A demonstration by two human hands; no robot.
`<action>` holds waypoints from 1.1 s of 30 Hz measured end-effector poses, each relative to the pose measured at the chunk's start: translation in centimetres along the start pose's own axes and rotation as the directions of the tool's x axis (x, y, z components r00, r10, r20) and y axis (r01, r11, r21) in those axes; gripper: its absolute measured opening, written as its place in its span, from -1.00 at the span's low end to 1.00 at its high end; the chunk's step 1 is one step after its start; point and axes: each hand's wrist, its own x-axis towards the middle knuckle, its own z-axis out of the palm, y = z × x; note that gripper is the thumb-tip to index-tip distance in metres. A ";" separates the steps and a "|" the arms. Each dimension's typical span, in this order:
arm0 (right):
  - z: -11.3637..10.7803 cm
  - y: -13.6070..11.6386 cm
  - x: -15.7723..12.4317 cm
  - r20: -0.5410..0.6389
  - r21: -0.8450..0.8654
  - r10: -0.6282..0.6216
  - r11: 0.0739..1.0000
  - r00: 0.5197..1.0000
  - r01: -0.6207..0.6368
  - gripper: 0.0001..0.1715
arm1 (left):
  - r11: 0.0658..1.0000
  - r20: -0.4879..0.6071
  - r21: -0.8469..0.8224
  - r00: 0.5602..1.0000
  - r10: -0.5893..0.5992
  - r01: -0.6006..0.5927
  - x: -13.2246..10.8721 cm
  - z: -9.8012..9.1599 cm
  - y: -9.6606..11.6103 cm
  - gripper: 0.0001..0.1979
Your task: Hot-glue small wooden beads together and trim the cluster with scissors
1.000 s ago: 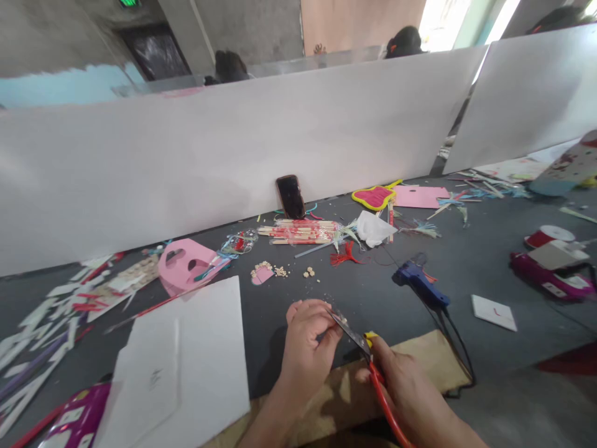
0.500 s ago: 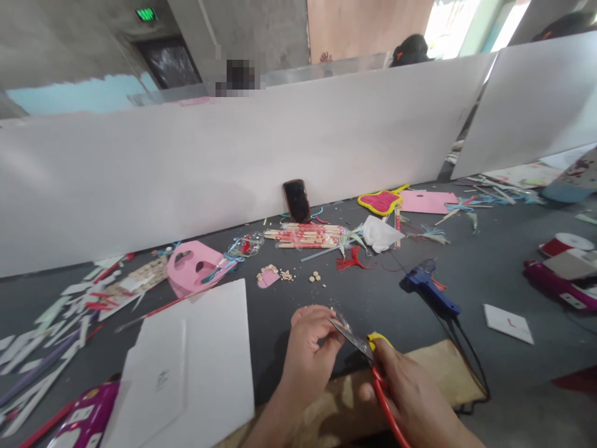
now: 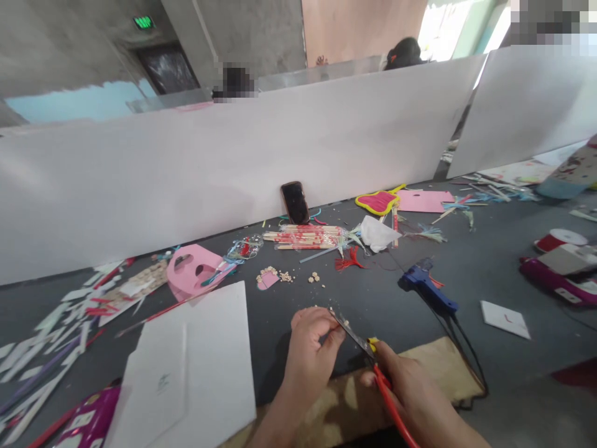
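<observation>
Left hand [image 3: 312,345], near 6 o'clock in the head view: uncovered, with a rounded back and slender fingers that narrow toward the tips. Left forearm [image 3: 275,423], at 6 o'clock: bare from the wrist to the lower edge of view, smooth in outline. Right hand [image 3: 410,379], between 4 and 5 o'clock: uncovered, broad across the back. A small bright yellow piece [image 3: 372,344] sits at a digit tip, at 10 o'clock from the hand's middle; whether it is worn cannot be determined. Right forearm [image 3: 454,429]: bare to the lower edge.
</observation>
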 end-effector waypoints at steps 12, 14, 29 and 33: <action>0.6 0.4 -0.3 -0.194 -0.078 -0.145 0.988 0.970 0.132 -0.61 | 0.970 -0.150 0.213 0.977 0.149 -0.115 -0.4 0.3 1.0 -0.77; 0.6 0.3 -0.2 -0.209 -0.093 -0.147 0.987 0.967 0.130 -0.68 | 0.982 -0.112 0.168 0.988 0.108 -0.089 -0.3 0.1 1.2 -0.77; 0.1 0.0 -0.1 -0.248 -0.034 -0.185 0.983 0.951 0.183 -0.77 | 0.979 -0.047 0.159 0.990 0.133 -0.124 -0.5 -0.4 1.2 -0.80; -1.1 -0.2 -0.1 -0.340 -0.155 -0.285 0.957 0.896 0.246 -0.73 | 0.983 -0.041 0.137 0.990 0.132 -0.125 -0.6 -0.5 1.8 -0.81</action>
